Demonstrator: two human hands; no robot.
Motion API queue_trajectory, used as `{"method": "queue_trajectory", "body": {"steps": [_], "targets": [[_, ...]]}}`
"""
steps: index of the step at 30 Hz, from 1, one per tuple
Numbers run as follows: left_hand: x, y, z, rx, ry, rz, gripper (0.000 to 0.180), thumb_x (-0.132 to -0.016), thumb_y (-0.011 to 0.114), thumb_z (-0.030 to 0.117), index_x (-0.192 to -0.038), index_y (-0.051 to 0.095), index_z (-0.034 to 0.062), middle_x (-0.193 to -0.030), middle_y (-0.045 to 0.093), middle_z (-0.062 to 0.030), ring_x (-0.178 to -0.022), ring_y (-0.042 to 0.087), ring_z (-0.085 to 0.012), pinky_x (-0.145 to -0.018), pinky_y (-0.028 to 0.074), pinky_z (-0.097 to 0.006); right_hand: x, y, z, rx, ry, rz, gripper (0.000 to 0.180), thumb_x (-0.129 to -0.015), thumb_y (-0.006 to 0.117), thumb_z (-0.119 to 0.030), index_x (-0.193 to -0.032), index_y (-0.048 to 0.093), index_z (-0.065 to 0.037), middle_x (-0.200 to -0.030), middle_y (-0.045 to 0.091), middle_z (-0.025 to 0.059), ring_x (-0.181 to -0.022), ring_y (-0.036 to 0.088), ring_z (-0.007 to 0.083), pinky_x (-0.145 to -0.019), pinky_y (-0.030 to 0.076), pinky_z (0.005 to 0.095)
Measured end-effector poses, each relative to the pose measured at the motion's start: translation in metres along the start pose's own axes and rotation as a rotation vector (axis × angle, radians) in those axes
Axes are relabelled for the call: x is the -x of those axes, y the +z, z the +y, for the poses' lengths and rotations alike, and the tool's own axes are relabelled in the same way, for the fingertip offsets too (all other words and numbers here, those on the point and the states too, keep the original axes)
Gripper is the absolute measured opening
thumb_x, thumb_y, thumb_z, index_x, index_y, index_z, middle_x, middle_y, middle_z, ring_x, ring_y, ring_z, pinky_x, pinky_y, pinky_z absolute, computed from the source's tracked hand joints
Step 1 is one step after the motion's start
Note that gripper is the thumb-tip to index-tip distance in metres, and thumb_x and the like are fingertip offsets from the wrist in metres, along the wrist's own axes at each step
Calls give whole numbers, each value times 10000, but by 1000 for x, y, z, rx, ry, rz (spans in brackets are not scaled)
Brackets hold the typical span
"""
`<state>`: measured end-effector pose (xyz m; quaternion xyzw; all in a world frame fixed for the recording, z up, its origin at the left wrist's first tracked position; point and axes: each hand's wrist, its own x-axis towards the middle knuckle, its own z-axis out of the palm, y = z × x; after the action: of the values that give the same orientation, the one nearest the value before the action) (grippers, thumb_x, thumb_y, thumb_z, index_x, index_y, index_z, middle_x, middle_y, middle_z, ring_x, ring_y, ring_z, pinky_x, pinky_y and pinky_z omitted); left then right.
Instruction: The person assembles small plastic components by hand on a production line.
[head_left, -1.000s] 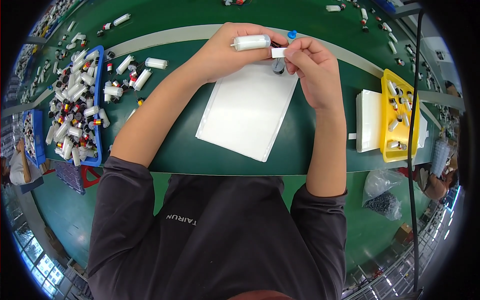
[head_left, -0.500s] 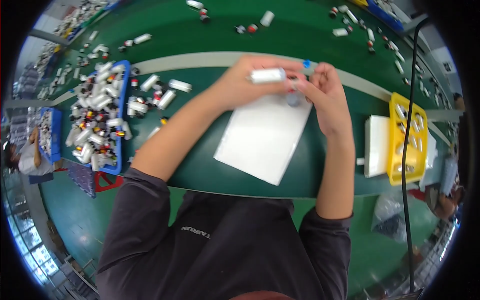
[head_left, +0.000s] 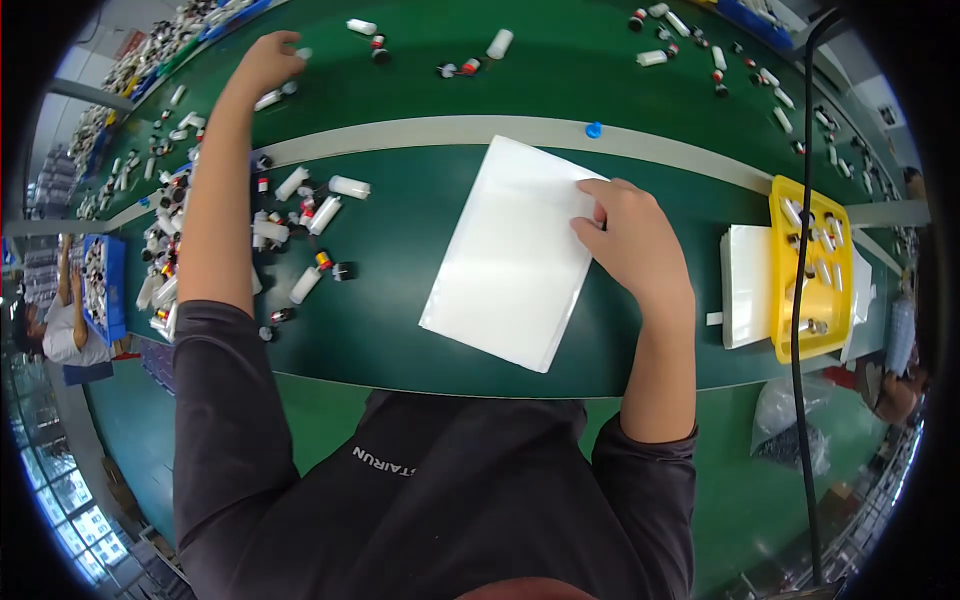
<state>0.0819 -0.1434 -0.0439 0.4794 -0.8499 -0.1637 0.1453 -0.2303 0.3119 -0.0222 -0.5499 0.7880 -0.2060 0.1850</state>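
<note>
A white flat bag (head_left: 515,250) is seen lying tilted on the green worktop (head_left: 400,320), just in front of the person, and its far right corner is pinned under the right hand (head_left: 628,238), whose fingers are curled down onto the sheet rather than closed around anything. The left hand (head_left: 268,60) is stretched well away to the far left, past the pale strip (head_left: 440,130) running across the worktop, and its fingertips are laid on or just beside a small white cylinder (head_left: 268,99); whether that piece is actually gripped cannot be told, as the view bends and shrinks there. Beneath the left forearm a loose heap of white vials with red and black caps (head_left: 300,215) is spread over the worktop. A small blue cap (head_left: 593,130) is seen on the pale strip just beyond the bag. To the right, well apart from the bag, a yellow tray (head_left: 812,270) is set against a white block (head_left: 745,285). At the left rim a blue bin (head_left: 103,290) of similar vials is visible.
</note>
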Motion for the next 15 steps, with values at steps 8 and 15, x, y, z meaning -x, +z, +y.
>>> {"method": "queue_trajectory", "body": {"steps": [8, 15], "targets": [[-74, 107, 53, -192, -222, 12, 779, -900, 489, 704, -1053, 735, -19, -1080, 710, -255, -1118, 662, -379, -953, 498, -439, -3, 4, 13, 65, 9, -32, 288, -845, 674, -69, -1124, 710, -5, -1036, 664, 175, -939, 666, 364, -830, 544, 431], [-43, 76, 62, 378, -100, -27, 541, -986, 533, 503, -1086, 663, -12, -900, 685, -97, -763, 650, -181, -762, 517, -355, -3, 0, 10, 30, -32, -16, 248, -852, 665, -86, -1088, 675, -13, -1033, 650, 168, -916, 661, 362, -815, 535, 433]]}}
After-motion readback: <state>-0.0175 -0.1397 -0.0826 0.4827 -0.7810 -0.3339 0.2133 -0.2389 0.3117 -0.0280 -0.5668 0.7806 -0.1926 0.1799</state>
